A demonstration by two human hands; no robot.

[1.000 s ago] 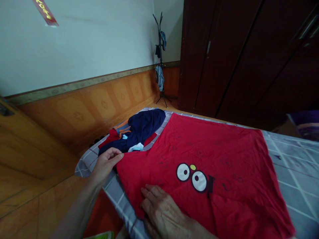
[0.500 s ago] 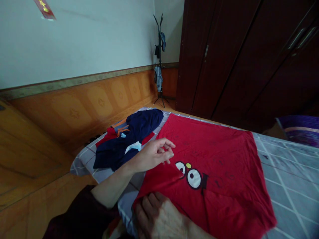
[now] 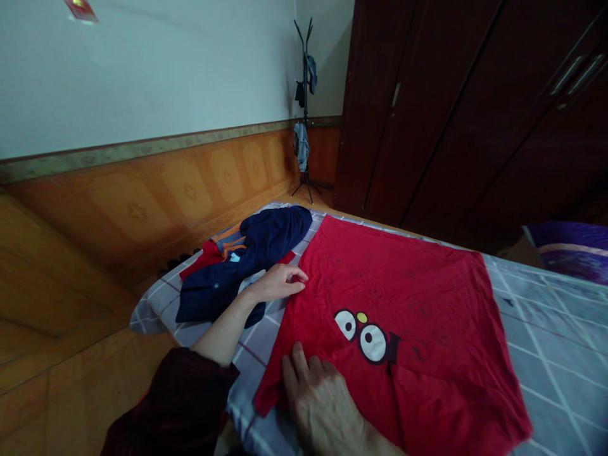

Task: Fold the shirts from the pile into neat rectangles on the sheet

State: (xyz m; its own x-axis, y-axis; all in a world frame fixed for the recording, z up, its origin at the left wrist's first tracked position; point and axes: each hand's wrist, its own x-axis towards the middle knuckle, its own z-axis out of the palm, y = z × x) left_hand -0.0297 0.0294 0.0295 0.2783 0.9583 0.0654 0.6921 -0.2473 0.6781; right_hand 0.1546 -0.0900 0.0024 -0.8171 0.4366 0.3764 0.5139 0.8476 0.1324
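Note:
A red shirt [image 3: 446, 304] with a printed pair of cartoon eyes lies spread over the checked bedsheet [image 3: 555, 342]. My left hand [image 3: 280, 283] is at the shirt's left edge, thumb and fingers curved with a gap between their tips and no cloth visibly held. Nearer to me, my right hand [image 3: 318, 392] rests on the shirt's lower left part. Its fingers are bent against the red cloth, and the thumb is hidden, so whether it grips the fabric is unclear.
Dark blue clothes [image 3: 270, 237] with red and orange pieces are heaped left of the shirt. Beyond the bed stand a black coat rack [image 3: 305, 114] and a dark wardrobe [image 3: 427, 114]. A purple bundle [image 3: 574, 250] is at the right.
My left hand has moved left and away from the printed eyes to the shirt's edge. The raised fold there now lies flatter. My right hand has shifted slightly right and its fingers have spread a little.

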